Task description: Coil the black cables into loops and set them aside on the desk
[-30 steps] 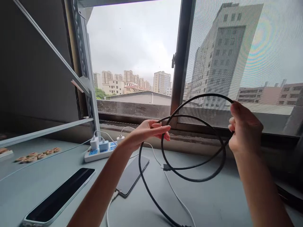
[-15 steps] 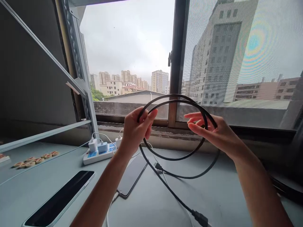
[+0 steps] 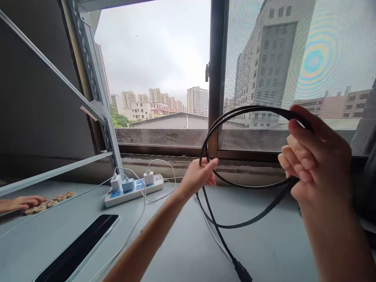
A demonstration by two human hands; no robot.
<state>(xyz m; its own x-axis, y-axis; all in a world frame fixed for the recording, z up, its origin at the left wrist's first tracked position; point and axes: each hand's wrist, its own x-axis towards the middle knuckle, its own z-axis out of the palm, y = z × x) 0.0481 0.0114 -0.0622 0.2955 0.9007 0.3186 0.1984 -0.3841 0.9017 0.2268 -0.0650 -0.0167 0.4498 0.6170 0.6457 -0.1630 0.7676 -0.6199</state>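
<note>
A black cable (image 3: 249, 226) hangs in loose loops in front of the window, held between my two hands. My left hand (image 3: 201, 174) pinches the left side of the loops between thumb and fingers. On the right, my right hand (image 3: 315, 152) has its fingers curled on the loops' right side, the cable running under the thumb and index finger. One cable end with a black connector (image 3: 242, 271) dangles low over the table. The other end is hidden behind my left hand or too small to make out.
A power strip (image 3: 133, 192) with white chargers and cords stands by the window sill. A phone (image 3: 78, 248) lies at front left. Another person's hand (image 3: 29, 203) touches small round pieces (image 3: 49, 204) at far left. A metal shelf frame (image 3: 102, 117) rises on the left.
Both hands moved right; my right hand went from loosely open to closed on the cable. Another person's hand came in at left. The flat dark-edged device beneath the cable no longer shows.
</note>
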